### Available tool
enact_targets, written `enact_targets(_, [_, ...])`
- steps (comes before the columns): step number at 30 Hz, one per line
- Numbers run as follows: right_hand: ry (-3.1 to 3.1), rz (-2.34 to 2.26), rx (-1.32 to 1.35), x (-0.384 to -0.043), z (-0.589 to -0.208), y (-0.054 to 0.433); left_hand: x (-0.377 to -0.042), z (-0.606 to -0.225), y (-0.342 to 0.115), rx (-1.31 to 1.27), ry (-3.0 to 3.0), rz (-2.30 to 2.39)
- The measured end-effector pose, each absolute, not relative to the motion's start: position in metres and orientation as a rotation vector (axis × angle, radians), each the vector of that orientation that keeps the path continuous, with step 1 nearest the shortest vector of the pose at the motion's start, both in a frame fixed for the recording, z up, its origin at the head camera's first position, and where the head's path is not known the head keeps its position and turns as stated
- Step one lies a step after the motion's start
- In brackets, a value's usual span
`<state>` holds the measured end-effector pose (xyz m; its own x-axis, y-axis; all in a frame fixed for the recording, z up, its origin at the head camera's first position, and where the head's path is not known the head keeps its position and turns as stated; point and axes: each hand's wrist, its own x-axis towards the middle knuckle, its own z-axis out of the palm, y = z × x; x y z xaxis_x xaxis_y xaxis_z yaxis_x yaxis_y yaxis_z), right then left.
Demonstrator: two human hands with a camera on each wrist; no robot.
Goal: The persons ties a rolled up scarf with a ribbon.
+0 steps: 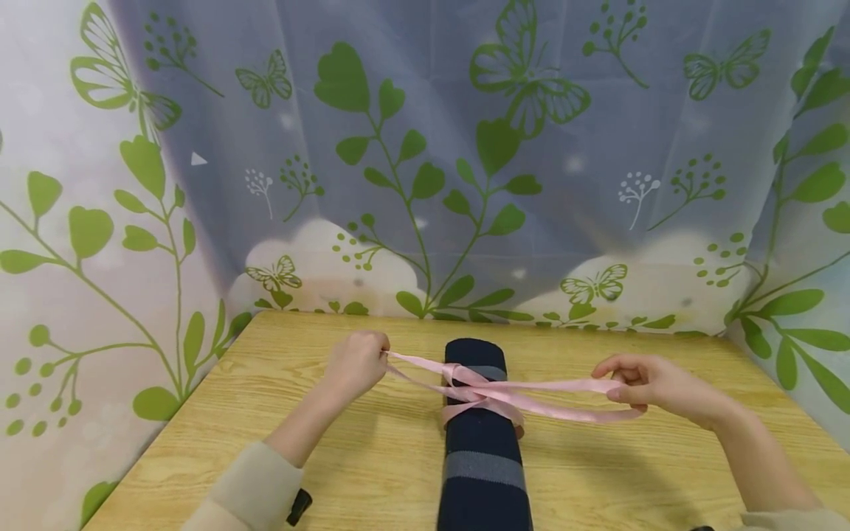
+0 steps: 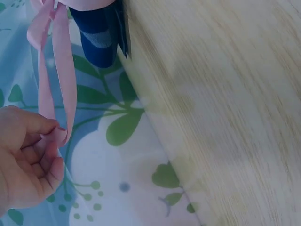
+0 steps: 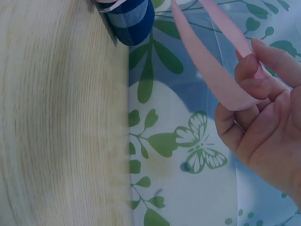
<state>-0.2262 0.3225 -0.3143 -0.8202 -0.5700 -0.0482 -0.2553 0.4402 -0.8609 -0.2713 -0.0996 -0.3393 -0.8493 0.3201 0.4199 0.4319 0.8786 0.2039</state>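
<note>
A long dark navy fabric roll (image 1: 483, 435) with grey stripes lies lengthwise on the table. Around its middle passes a pink ribbon (image 1: 584, 386), crossed or knotted on top, with loops drawn out to both sides. On the left, my left hand (image 1: 356, 361) pinches the end of one loop; its fingertips on the ribbon (image 2: 64, 70) show in the left wrist view. To the right of the roll, my right hand (image 1: 671, 387) holds the other loop, whose pink band (image 3: 211, 77) runs over curled fingers in the right wrist view. Both loops are stretched above the table.
The wooden table (image 1: 279, 383) runs back to a curtain (image 1: 425, 243) printed with green leaves and butterflies, which also covers the sides. A small black object (image 1: 300, 507) sits beside the left sleeve (image 1: 249, 487).
</note>
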Motion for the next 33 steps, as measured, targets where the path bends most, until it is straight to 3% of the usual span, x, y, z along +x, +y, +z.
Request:
enact_targets(13, [2.434,-1.344,-0.663,-0.221,-0.312,0.342,-0.271,-0.331,-0.124,-0.446,-2.743,-0.418])
enact_targets(33, [2.372,-1.458,-0.852,-0.214,-0.316,0.374,-0.274,-0.328,-0.158,-0.312,-2.79,-0.425])
